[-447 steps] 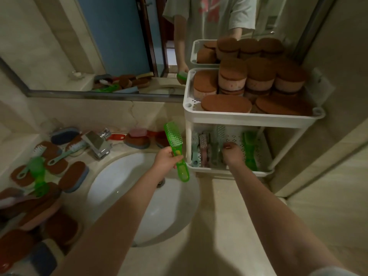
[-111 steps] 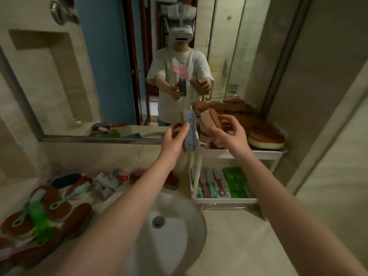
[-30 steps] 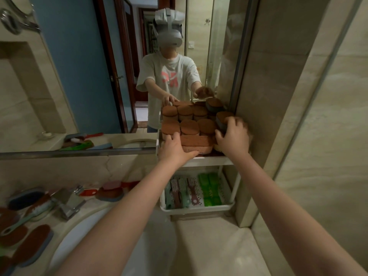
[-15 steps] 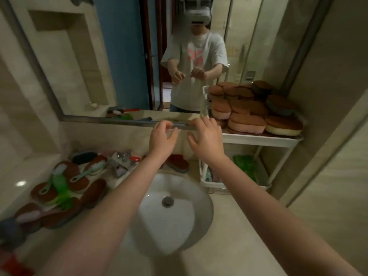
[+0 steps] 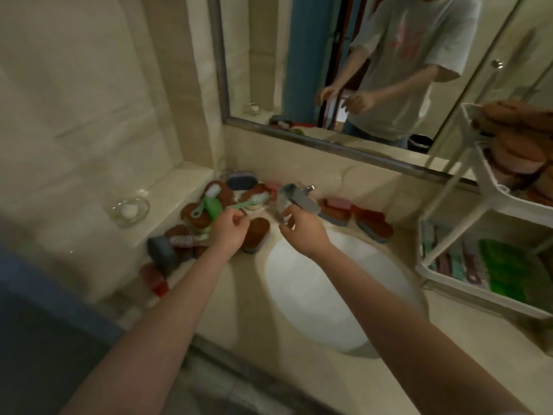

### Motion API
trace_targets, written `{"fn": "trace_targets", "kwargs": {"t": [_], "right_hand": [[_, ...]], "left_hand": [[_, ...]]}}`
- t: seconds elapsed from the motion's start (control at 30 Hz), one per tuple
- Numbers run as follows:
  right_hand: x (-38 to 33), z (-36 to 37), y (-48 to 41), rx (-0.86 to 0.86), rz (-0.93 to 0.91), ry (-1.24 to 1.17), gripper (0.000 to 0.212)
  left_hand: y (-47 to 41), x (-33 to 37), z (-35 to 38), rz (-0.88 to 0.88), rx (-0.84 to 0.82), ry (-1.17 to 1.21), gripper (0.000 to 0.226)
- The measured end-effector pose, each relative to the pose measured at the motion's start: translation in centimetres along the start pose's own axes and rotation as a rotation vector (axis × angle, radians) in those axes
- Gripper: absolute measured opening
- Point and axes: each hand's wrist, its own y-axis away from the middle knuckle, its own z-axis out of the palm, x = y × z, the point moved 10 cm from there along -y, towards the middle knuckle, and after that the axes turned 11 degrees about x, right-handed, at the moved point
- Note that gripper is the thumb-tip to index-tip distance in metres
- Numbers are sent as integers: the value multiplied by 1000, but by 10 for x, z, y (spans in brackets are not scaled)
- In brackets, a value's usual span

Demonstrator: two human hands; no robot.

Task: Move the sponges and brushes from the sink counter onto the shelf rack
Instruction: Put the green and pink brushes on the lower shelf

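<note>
I see my left hand [image 5: 229, 232] over the heap of sponges and brushes [image 5: 209, 217] at the worktop's [image 5: 239, 295] left, fingers curled near a mint brush [image 5: 248, 202]; blur hides whether it grips. My right hand [image 5: 302, 229] hovers loosely open, empty, before the tap [image 5: 296, 200]. The shelf rack [image 5: 478, 232] stands far right.

Brown-topped sponges [image 5: 258, 232] and brushes [image 5: 248, 202] lie heaped on the counter [image 5: 245, 295] (left of the basin); the rack [image 5: 490, 211] holds more.
</note>
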Motion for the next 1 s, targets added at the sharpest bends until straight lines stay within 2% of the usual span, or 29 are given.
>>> {"fn": "trace_targets", "kwargs": {"t": [0.27, 0.37, 0.47, 0.6, 0.73, 0.83, 0.93, 1.0], "right_hand": [[-25, 129, -22, -294, 175, -107, 27], [-29, 166, -34, -365, 227, -79, 26], [-31, 197, -52, -358, 224, -15, 37], [-35, 226, -77, -324, 247, 7, 51], [-38, 252, -85, -385, 226, 102, 53], [-35, 267, -85, -410, 224, 95, 59], [-33, 271, -85, -393, 205, 58, 55], [-34, 269, -85, -386, 163, 41, 45]], "left_hand": [[-25, -141, -45, -311, -67, -96, 31], [-27, -162, -40, -371, -145, -119, 29], [-33, -175, -29, -425, -164, -99, 25], [-41, -195, -14, -607, -87, 23, 29], [-36, -216, 7, -837, 20, 195, 34], [-34, -225, 15, -933, 148, 331, 33], [-33, -230, 14, -1001, 283, 392, 32], [-31, -232, 18, -1051, 333, 462, 29]]}}
